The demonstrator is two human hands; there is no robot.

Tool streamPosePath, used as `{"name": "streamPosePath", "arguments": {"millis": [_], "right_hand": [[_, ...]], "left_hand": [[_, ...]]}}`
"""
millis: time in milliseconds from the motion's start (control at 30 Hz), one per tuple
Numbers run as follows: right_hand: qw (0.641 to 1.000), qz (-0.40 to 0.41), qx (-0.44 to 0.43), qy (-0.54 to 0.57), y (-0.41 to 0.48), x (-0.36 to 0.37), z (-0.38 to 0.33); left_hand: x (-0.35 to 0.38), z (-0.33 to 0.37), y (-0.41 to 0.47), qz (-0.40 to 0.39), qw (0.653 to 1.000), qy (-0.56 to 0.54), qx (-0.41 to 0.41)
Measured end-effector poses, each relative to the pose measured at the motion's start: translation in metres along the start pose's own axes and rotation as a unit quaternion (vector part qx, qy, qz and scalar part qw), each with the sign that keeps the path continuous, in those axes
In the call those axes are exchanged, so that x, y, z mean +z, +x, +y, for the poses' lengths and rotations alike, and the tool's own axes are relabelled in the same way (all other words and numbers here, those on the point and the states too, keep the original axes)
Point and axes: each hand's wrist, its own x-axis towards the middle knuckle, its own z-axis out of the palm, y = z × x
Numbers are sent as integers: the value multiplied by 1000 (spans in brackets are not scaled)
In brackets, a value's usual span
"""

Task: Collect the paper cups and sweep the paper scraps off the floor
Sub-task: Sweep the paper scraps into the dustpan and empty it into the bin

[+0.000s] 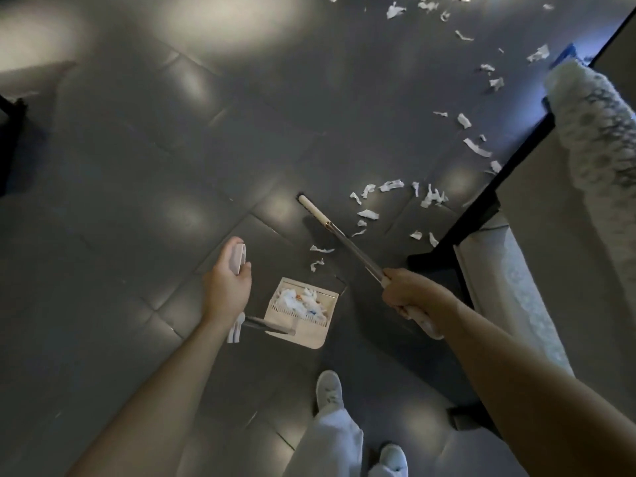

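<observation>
My right hand point(409, 292) grips the handle of a broom point(347, 241) whose cream head touches the dark tiled floor near the middle. My left hand point(229, 275) holds the white top of the dustpan handle point(240, 258). The cream dustpan point(311, 333) stands on the floor between my hands, with white paper scraps heaped inside it. Loose white paper scraps point(390, 185) lie scattered on the floor to the right of the broom head and trail away to the upper right point(476, 148). No paper cup is in view.
A black-framed piece of furniture point(481, 208) with a pale cushion runs along the right side. A fluffy white and grey mop head point(592, 111) leans there. My white shoes point(329, 390) stand below the dustpan. Another dark furniture leg point(10, 132) is at the left edge.
</observation>
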Motion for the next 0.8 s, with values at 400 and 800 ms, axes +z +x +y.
{"name": "streamPosePath", "arguments": {"millis": [400, 800], "right_hand": [[984, -174, 26, -28, -8, -9, -1], [985, -116, 29, 123, -6, -82, 22]], "left_hand": [[8, 22, 59, -17, 997, -62, -38], [7, 12, 5, -15, 997, -67, -43]]}}
